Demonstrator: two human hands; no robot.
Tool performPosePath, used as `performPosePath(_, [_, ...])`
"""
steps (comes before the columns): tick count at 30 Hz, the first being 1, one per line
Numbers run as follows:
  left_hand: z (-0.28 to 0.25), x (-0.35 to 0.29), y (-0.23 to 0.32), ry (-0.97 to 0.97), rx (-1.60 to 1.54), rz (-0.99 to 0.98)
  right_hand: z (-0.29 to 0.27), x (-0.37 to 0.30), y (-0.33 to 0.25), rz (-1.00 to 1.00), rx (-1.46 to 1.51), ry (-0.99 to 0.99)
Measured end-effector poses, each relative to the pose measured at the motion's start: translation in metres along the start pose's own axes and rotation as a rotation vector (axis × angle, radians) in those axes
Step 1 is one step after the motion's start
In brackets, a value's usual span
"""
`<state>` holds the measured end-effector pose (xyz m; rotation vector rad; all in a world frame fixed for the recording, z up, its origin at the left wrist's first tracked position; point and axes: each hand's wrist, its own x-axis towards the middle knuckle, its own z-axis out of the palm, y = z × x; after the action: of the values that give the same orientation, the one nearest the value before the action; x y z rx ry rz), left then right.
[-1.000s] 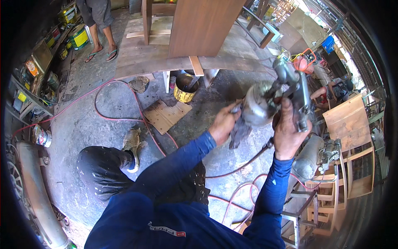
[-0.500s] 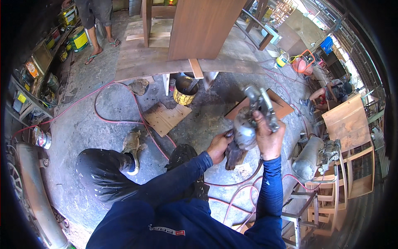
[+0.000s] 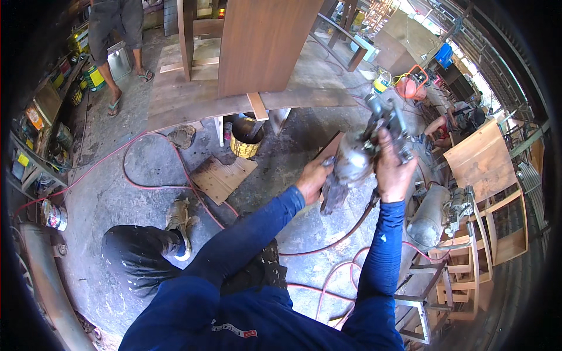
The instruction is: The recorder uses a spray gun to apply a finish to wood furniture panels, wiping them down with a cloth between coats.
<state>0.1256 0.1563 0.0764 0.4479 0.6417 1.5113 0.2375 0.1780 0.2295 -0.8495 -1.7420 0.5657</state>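
A metal spray gun with a silvery paint cup is held up in front of me, a little blurred. My right hand is closed around its handle, thumb on the near side. My left hand is closed beside the cup, holding a dark stained rag that hangs under the cup. Part of the rag and the left fingertips are hidden behind the cup. From beneath the gun, a dark hose runs down to the floor.
Ahead stands a low work table with a large brown wooden panel. Below it are a yellow bucket and cardboard. Red hoses cross the floor. A compressor tank sits right; another person's legs stand far left.
Both hands have lifted the spray gun and rag away from me and slightly right. My view has shifted a little, so the surroundings appear lower and further left.
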Motion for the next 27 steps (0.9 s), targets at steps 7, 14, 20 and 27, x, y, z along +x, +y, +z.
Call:
performPosePath(7, [0.005,0.004,0.017,0.082,0.101,-0.032,-0.014,0.002,-0.016,0.027,-0.064,0.093])
performPosePath(14, [0.035,0.002,0.070,-0.062,0.111,0.058,-0.006,0.037,-0.049,-0.076,0.012,0.081])
performPosePath(20, [0.021,-0.012,0.072,0.002,0.114,0.075,0.003,0.024,-0.055,-0.075,0.028,0.073])
performPosePath(27, [0.005,-0.043,0.053,0.123,0.049,0.216,0.022,0.004,-0.060,-0.115,0.048,-0.103])
